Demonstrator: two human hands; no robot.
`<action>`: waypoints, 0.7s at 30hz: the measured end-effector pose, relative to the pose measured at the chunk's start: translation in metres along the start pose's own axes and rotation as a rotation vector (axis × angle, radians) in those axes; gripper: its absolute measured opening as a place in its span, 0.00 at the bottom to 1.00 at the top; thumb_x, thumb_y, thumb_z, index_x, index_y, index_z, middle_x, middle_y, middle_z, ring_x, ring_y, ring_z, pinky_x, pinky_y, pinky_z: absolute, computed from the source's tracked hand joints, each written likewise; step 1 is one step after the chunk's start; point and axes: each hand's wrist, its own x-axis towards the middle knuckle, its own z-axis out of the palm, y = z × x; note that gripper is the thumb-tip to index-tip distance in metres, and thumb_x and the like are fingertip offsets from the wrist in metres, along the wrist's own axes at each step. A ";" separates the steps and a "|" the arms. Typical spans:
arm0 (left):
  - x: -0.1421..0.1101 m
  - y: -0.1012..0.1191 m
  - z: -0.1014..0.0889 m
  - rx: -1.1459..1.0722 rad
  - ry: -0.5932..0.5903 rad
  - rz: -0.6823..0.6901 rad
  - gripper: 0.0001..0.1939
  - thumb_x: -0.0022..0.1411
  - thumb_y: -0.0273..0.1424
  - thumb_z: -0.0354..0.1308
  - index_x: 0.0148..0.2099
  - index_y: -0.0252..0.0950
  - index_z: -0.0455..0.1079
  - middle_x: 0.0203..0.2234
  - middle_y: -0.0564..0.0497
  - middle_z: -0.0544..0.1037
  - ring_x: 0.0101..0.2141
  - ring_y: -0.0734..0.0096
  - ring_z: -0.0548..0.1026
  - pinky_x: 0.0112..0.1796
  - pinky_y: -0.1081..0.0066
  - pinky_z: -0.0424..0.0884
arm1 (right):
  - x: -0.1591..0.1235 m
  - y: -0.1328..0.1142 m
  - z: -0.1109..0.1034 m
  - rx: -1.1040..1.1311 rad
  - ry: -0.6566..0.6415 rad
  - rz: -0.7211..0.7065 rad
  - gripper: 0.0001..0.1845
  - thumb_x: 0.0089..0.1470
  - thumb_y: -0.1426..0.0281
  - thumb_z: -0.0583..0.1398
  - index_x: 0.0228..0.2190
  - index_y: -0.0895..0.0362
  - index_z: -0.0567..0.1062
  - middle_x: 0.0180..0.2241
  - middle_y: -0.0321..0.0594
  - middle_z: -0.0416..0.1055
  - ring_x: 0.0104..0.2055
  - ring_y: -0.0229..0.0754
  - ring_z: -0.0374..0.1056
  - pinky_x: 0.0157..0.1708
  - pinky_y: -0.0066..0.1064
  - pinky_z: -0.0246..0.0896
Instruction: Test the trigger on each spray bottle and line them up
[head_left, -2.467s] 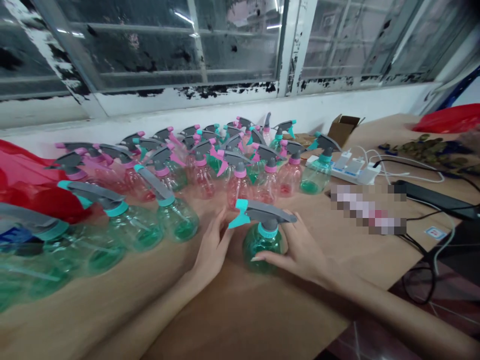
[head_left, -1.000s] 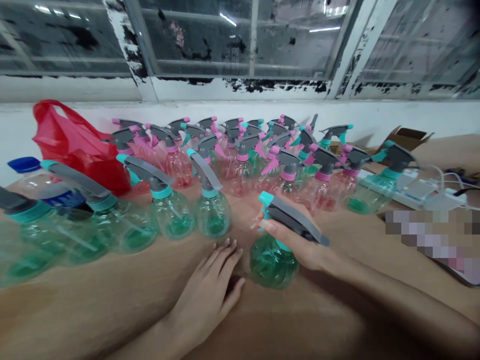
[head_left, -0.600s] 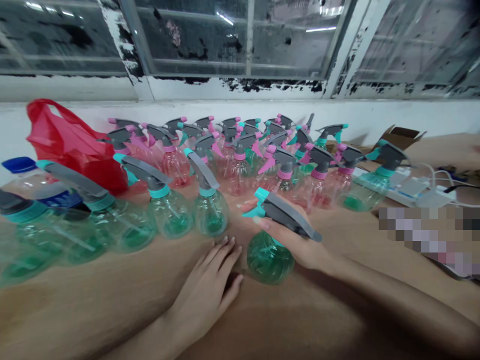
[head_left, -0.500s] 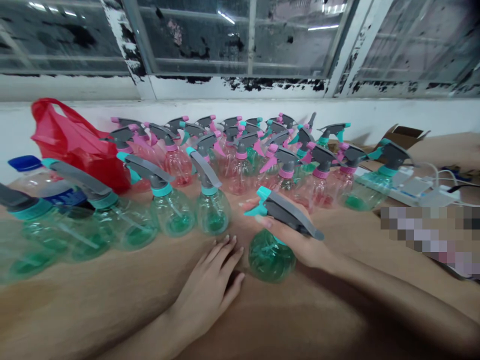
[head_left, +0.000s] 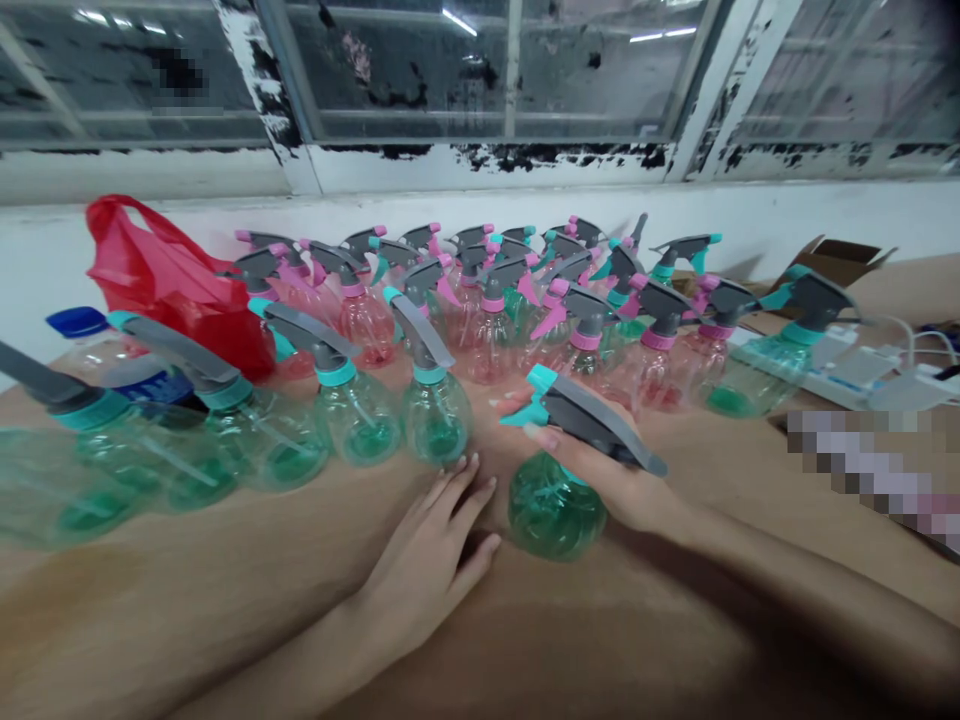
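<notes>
My right hand [head_left: 622, 475] is wrapped round the neck of a green spray bottle [head_left: 555, 510] with a grey and turquoise trigger head. The nozzle points left, and the bottle stands roughly upright at the table top. My left hand [head_left: 435, 540] lies flat on the table to the left of it, fingers apart, holding nothing. Just beyond my left fingertips stands another green spray bottle [head_left: 436, 415]. Further left, several more green bottles [head_left: 358, 415] form a row. Behind them is a crowd of pink spray bottles [head_left: 491, 340] mixed with some green ones.
A red plastic bag [head_left: 180, 285] and a blue-capped drink bottle [head_left: 82, 345] are at the left. On the right are a green spray bottle [head_left: 780, 365], a white power strip [head_left: 862, 370] with cables and an open cardboard box [head_left: 844, 260]. A windowed wall [head_left: 480, 195] closes the back.
The whole view has shifted slightly, so things appear a little further right. My right hand keeps its hold on the spray bottle, and my left hand stays flat on the table.
</notes>
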 end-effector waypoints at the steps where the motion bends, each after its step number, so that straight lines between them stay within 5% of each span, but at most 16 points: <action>1: 0.001 -0.002 0.000 -0.005 -0.002 -0.007 0.25 0.70 0.37 0.50 0.64 0.34 0.59 0.63 0.40 0.60 0.62 0.51 0.60 0.58 0.51 0.59 | 0.000 -0.001 0.000 0.001 0.001 -0.001 0.12 0.58 0.61 0.59 0.44 0.49 0.74 0.42 0.36 0.75 0.38 0.41 0.70 0.36 0.34 0.64; 12: 0.008 -0.016 -0.003 -0.045 -0.006 -0.018 0.23 0.71 0.38 0.48 0.65 0.37 0.58 0.63 0.43 0.61 0.62 0.56 0.59 0.59 0.54 0.57 | -0.001 0.001 0.001 -0.044 0.020 0.028 0.14 0.58 0.60 0.59 0.45 0.48 0.74 0.36 0.35 0.75 0.31 0.39 0.70 0.35 0.34 0.66; 17: 0.009 -0.016 -0.002 -0.019 0.002 0.001 0.22 0.71 0.38 0.47 0.63 0.35 0.60 0.63 0.42 0.62 0.62 0.56 0.60 0.59 0.54 0.57 | -0.002 0.001 0.002 -0.032 0.045 0.042 0.12 0.57 0.59 0.61 0.42 0.49 0.75 0.29 0.34 0.74 0.37 0.44 0.72 0.41 0.38 0.67; 21: 0.008 -0.016 0.000 0.017 0.002 0.018 0.22 0.72 0.37 0.46 0.63 0.34 0.60 0.63 0.42 0.62 0.62 0.57 0.58 0.60 0.55 0.56 | -0.001 -0.002 0.001 -0.029 0.035 0.017 0.12 0.57 0.63 0.61 0.43 0.49 0.75 0.37 0.35 0.76 0.41 0.43 0.72 0.42 0.36 0.67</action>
